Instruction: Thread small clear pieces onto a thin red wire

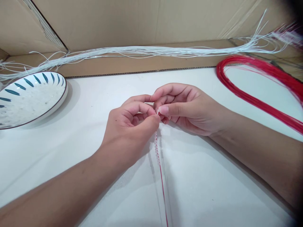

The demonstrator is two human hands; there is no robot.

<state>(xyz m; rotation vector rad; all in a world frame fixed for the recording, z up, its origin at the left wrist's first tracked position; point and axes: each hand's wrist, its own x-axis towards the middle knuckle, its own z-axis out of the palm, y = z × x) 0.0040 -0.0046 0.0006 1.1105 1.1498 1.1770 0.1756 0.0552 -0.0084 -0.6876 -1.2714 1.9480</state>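
Note:
Over the white tabletop my two hands meet, fingertips nearly touching. My left hand (134, 126) pinches the upper end of a red cord (163, 184) between thumb and forefinger. Small clear or white beads (156, 145) sit in a row on the cord just below that pinch, and the bare red length runs down to the bottom edge. A short white tip (157, 112) pokes up between the thumbs. My right hand (182, 108) is closed at that tip, its thumb against it; the curled fingers behind are partly hidden.
At the left stands a white dish (53, 94) with blue-green strokes, holding small clear bits. A bundle of white strands (142, 50) lies along the cardboard (118, 67) at the back. A looped hank of red cord (236, 88) lies at the right.

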